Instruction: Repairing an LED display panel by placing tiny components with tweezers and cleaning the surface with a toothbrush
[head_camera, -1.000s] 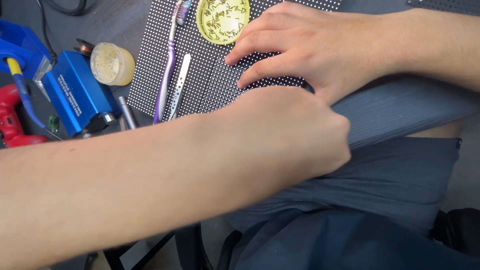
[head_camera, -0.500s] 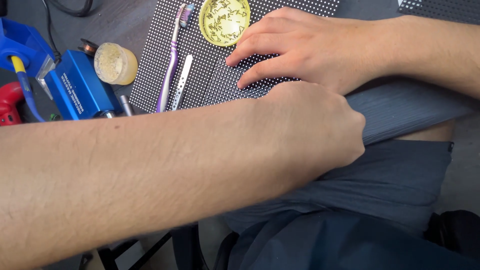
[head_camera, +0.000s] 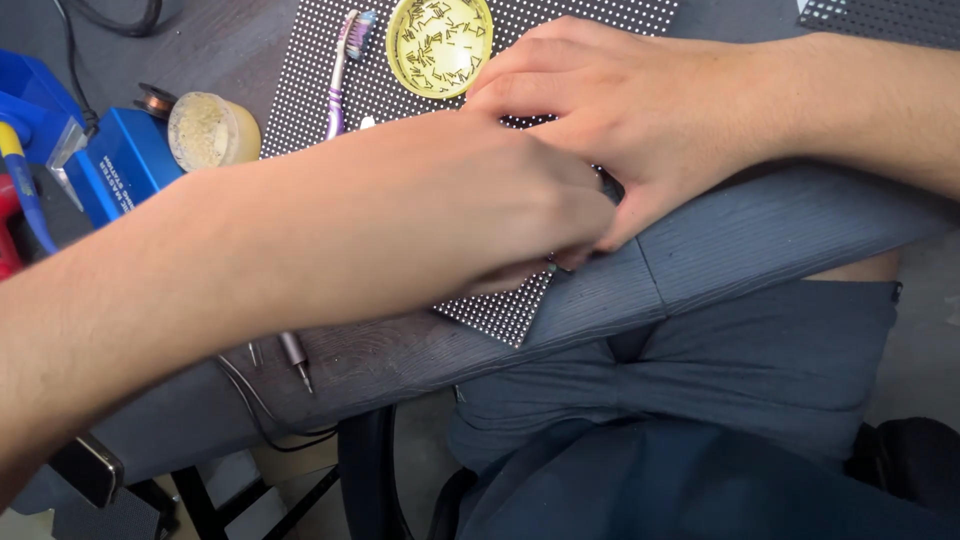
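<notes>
A black panel covered in rows of small white dots (head_camera: 500, 310) lies on the grey wood-grain table (head_camera: 760, 240). My left hand (head_camera: 500, 195) reaches across from the left and rests on the panel with its fingers curled. What those fingers hold is hidden. My right hand (head_camera: 650, 110) comes in from the right and lies flat on the panel, fingers pressed down. Its thumb meets my left fingertips near the panel's front edge. A small dark item (head_camera: 607, 186) shows between the two hands.
On the panel stand a yellow round dish of small metal bits (head_camera: 440, 45) and a purple toothbrush (head_camera: 340, 70). To the left are a pale paste tub (head_camera: 205, 130), a blue box (head_camera: 120, 165) and a copper wire spool (head_camera: 155, 100). A pointed metal tool (head_camera: 295, 360) lies near the table's front edge.
My left hand has moved up from the table's front edge onto the panel, now meeting the right hand and hiding the flat white tool. The right hand stayed on the panel.
</notes>
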